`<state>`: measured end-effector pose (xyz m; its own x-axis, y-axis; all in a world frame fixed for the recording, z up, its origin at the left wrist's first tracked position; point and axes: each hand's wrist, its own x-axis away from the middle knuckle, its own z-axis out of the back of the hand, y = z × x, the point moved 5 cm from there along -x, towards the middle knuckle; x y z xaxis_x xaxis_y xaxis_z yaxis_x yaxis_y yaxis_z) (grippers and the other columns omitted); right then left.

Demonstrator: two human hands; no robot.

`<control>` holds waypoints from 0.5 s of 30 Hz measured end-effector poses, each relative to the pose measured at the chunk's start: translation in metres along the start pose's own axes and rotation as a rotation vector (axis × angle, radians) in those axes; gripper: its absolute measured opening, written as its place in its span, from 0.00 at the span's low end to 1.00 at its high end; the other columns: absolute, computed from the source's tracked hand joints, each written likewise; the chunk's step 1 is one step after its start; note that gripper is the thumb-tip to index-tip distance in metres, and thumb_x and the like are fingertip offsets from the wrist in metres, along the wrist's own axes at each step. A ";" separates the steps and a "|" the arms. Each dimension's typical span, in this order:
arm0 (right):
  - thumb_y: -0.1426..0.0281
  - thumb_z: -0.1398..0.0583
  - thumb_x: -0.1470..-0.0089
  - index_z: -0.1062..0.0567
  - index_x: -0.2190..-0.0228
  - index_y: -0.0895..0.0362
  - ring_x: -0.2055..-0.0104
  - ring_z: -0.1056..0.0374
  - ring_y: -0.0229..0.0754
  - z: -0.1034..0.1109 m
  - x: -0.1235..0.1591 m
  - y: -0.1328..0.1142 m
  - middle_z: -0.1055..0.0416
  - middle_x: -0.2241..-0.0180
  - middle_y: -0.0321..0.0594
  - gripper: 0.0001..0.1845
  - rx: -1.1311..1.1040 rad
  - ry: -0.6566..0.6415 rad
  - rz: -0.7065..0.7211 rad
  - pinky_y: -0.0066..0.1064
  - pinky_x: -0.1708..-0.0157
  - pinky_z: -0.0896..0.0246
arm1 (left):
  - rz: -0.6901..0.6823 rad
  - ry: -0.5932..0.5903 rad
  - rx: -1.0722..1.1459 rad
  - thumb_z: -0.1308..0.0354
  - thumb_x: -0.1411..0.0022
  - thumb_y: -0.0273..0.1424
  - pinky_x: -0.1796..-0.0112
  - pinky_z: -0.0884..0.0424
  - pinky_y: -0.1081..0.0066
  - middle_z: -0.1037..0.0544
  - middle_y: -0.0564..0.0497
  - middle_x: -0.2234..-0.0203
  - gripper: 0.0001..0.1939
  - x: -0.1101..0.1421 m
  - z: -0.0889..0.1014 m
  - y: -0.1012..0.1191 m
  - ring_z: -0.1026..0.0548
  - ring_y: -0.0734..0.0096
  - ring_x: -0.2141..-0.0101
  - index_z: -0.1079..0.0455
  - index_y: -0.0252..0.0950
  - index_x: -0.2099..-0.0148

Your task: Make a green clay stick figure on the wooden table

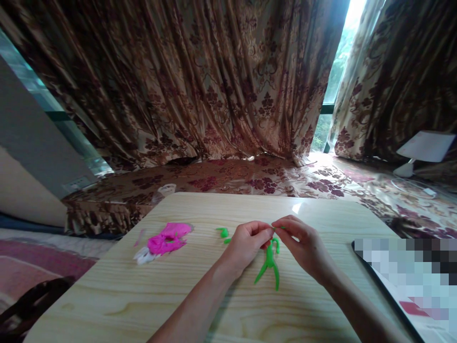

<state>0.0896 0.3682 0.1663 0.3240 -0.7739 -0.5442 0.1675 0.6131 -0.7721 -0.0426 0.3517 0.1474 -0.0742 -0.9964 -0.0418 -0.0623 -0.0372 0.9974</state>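
My left hand [247, 242] and my right hand [300, 242] meet fingertip to fingertip above the middle of a light wooden table [200, 295]. Both pinch a small bit of green clay [277, 228] between thumb and fingers. Just below them lies a forked green clay shape [269, 267] with two thin legs, flat on the table. Two small green clay scraps [223, 233] sit left of my left hand. Further left lies a pink clay lump [167, 239] with a white piece at its lower end.
A blurred-out flat object [410, 271] lies at the table's right edge. Behind the table runs a patterned cushioned bench [250, 178] under heavy brown curtains [200, 81]. A white lamp [421, 150] stands at the far right. A dark chair part [32, 300] shows lower left.
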 end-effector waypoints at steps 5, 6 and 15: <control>0.69 0.44 0.48 0.28 0.63 0.55 0.67 0.32 0.39 0.003 0.000 0.006 0.30 0.68 0.39 0.09 -0.026 0.049 -0.068 0.29 0.67 0.34 | 0.014 0.053 0.003 0.45 0.47 0.36 0.72 0.38 0.74 0.28 0.51 0.79 0.11 0.000 0.005 0.000 0.33 0.75 0.76 0.30 0.32 0.70; 0.69 0.44 0.48 0.28 0.65 0.56 0.68 0.32 0.39 0.004 -0.001 0.006 0.30 0.70 0.38 0.08 -0.012 0.052 -0.063 0.28 0.68 0.34 | 0.014 0.057 0.007 0.44 0.48 0.36 0.72 0.38 0.74 0.28 0.51 0.79 0.11 0.000 0.006 0.000 0.33 0.75 0.76 0.30 0.32 0.71; 0.68 0.45 0.47 0.29 0.59 0.54 0.64 0.32 0.40 0.010 -0.001 0.005 0.29 0.64 0.41 0.12 -0.006 0.051 -0.089 0.30 0.67 0.34 | 0.047 0.046 0.029 0.44 0.49 0.36 0.72 0.37 0.74 0.27 0.51 0.79 0.10 0.001 0.004 0.002 0.32 0.75 0.76 0.30 0.33 0.72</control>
<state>0.0989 0.3740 0.1664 0.2607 -0.8324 -0.4890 0.1884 0.5406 -0.8199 -0.0471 0.3509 0.1492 -0.0319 -0.9995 0.0081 -0.0886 0.0109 0.9960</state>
